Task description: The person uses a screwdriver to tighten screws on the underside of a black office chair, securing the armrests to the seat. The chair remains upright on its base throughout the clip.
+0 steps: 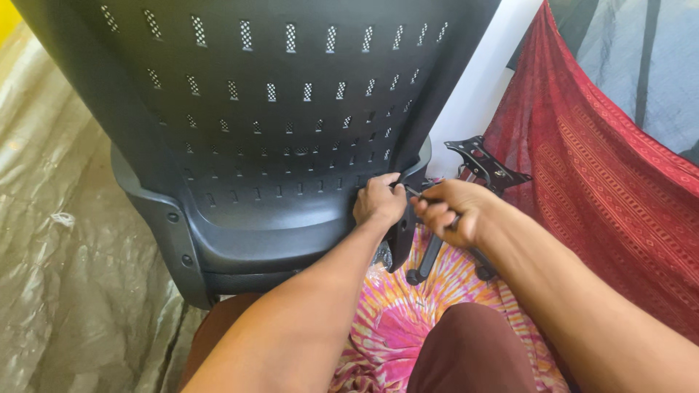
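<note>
A large black office chair back (277, 109) with rows of small perforated slots fills the upper middle of the view, its grey plastic frame (175, 233) curving along the bottom. My left hand (378, 200) grips the lower right edge of the chair back. Right beside it, my right hand (448, 211) is closed around a small metal tool whose thin tip points at that same edge. What the tip touches is hidden by my fingers.
A black metal chair mechanism plate (484, 161) lies behind my right hand. A dark chair base leg with casters (426, 262) rests on a pink and orange tie-dye cloth (393, 320). Red patterned fabric (597, 182) hangs at right; crinkled plastic sheeting (65, 240) covers the left.
</note>
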